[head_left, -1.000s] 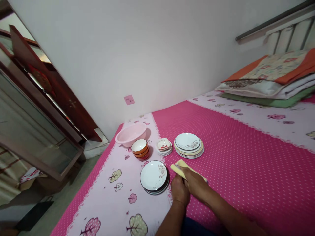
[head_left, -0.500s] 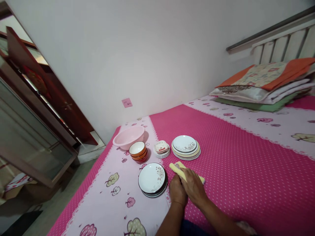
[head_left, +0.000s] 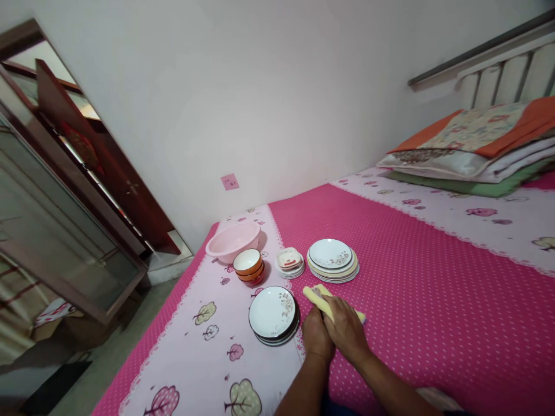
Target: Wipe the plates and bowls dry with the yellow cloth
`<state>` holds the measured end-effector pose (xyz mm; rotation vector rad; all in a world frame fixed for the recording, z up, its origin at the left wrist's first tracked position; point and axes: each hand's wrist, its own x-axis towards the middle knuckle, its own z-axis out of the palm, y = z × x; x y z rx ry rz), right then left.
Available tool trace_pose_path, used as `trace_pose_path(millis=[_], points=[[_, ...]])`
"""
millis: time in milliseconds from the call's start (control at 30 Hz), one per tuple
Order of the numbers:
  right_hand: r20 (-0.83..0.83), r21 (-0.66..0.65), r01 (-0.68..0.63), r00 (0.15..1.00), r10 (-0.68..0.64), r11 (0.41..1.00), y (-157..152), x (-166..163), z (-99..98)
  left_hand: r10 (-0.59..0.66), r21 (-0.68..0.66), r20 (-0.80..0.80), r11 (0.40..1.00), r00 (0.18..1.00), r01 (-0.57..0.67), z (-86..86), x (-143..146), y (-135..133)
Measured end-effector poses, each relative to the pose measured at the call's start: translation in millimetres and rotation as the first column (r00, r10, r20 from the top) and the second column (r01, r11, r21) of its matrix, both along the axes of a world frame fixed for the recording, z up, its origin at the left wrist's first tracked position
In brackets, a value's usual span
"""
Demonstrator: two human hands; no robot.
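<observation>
A folded yellow cloth (head_left: 315, 294) lies on the pink bed sheet (head_left: 425, 300). My right hand (head_left: 347, 330) lies palm down on the cloth with its fingers flat. Beside it, touching it, my left hand (head_left: 318, 335) rests on the sheet with fingers curled; what it holds, if anything, is hidden. Just left of my hands is a stack of white flowered plates with dark rims (head_left: 273, 315). Farther off stand a wider plate stack (head_left: 332, 259), a stack of small square dishes (head_left: 289, 261), stacked orange bowls (head_left: 248, 266) and a pink basin (head_left: 233, 240).
The bed meets a white wall at the back. Folded blankets and a pillow (head_left: 477, 147) lie at the headboard, far right. A wooden and glass door (head_left: 65, 231) stands open at the left, with floor below the bed's left edge.
My hands and the cloth have stayed in place. Only the camera view has shifted slightly.
</observation>
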<state>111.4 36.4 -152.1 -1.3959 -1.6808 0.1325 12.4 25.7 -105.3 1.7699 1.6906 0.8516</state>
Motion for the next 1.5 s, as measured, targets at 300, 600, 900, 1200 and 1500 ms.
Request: trace_pose_path(millis=[300,600,900,1200,1500], points=[[0.02,-0.033,0.024,1.0,-0.023,0.999,4,-1,3.7,0.007,0.0,0.018,1.0,1.0,-0.007,1.9,0,2],[0.055,-0.08,0.043,0.998,-0.038,0.996,13,-8,14.5,0.047,0.001,0.094,0.999,0.994,-0.047,1.8,-1,5],[0.139,-0.195,0.052,0.99,-0.024,0.979,26,-7,21.6,0.061,-0.046,0.212,0.998,0.975,-0.052,4.8,-2,5],[0.151,-0.309,0.019,0.988,0.029,0.951,58,-20,41.6,0.065,-0.106,0.272,0.994,0.96,-0.037,15.0,-1,6],[0.078,-0.323,-0.012,0.996,0.039,0.946,68,-2,26.7,-0.036,-0.127,0.223,0.99,0.974,0.066,11.1,1,16]])
